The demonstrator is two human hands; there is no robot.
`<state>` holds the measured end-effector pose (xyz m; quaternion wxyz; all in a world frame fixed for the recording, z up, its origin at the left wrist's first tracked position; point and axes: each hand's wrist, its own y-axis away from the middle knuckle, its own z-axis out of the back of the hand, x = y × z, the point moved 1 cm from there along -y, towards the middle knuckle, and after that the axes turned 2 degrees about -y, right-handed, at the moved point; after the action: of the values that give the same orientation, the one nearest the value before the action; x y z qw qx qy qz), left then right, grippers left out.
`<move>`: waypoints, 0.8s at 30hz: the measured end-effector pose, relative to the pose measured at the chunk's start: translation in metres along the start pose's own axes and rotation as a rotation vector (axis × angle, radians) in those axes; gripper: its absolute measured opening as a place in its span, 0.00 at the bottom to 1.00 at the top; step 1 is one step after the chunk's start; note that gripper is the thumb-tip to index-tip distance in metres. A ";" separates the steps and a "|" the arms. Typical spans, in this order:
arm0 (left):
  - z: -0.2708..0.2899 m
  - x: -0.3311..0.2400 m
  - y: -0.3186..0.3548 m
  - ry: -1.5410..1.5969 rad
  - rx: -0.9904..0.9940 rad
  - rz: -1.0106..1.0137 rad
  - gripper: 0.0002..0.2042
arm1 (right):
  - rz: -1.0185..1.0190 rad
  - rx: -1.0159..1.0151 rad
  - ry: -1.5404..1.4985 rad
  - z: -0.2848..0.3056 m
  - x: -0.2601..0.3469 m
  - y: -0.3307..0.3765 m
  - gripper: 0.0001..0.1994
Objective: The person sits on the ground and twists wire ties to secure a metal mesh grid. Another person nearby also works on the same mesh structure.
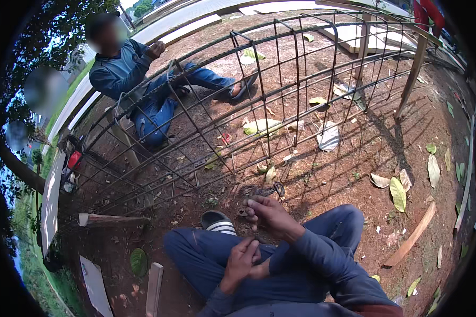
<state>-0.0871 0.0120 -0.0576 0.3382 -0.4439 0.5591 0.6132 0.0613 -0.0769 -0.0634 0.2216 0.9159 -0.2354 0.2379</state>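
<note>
Currently, right hand [274,215]: raised before the bent knees, its fingers [254,205] drawn together with the thumb; whether something thin is pinched there, I cannot tell.
Left hand [241,260]: lower, over the lap, fingers curled in toward the thumb; what they hold, if anything, I cannot tell.
Steel cage [298,82]: beyond both hands, long bars crossed by bent rods, near wooden posts [411,76] at the right.
Dark wire loops [278,190]: on the soil, just beyond the right hand.
Markings: white bars across a dark slipper [214,217]; any print is too small to read.
Co-worker [113,74]: seated past the cage, in blue.
</note>
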 end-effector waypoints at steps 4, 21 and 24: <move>0.006 0.006 0.006 0.133 0.022 0.078 0.11 | -0.004 0.008 -0.015 0.002 0.004 0.005 0.10; 0.106 -0.029 0.105 -0.081 0.415 0.305 0.19 | 0.501 -0.185 -0.116 0.048 0.076 0.022 0.12; 0.112 0.001 0.121 -0.192 0.370 0.179 0.18 | 0.581 -0.039 -0.136 0.074 0.084 0.023 0.17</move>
<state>-0.2164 0.1043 -0.0145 0.4098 -0.2625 0.6643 0.5674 0.1385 -0.1612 -0.0697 0.1457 0.8196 -0.5064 0.2248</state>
